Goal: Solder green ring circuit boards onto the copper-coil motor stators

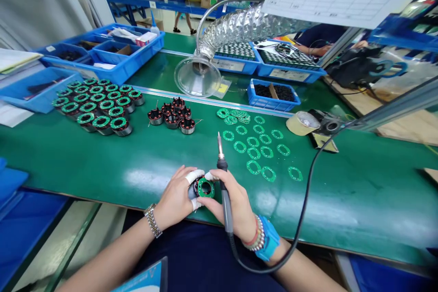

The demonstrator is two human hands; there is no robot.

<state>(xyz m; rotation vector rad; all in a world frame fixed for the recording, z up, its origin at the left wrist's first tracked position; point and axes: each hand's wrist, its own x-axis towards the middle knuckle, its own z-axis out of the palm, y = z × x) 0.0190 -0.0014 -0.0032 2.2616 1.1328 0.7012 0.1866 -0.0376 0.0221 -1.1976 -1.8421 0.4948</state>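
Observation:
My left hand (176,196), with white finger cots on it, is closed around a motor stator (192,190) near the bench's front edge. A green ring-shaped circuit board (200,193) lies on the stator's face, toward my right hand. My right hand (237,203) holds a soldering iron (226,212) with its tip pointing up and away from me. The thumb and a fingertip of that same hand touch the board's edge. Ahead is a cluster of bare stators (172,121). Loose green ring boards (253,167) are spread to the right, some piled together.
Stators topped with green boards (101,122) stand in rows at left. A fume-extraction funnel (197,77) hangs over the bench's middle. A small blue bin (273,102), a yellowish round container (301,123) and a soldering stand (325,141) are at right. The iron's cable (305,196) loops over my right forearm.

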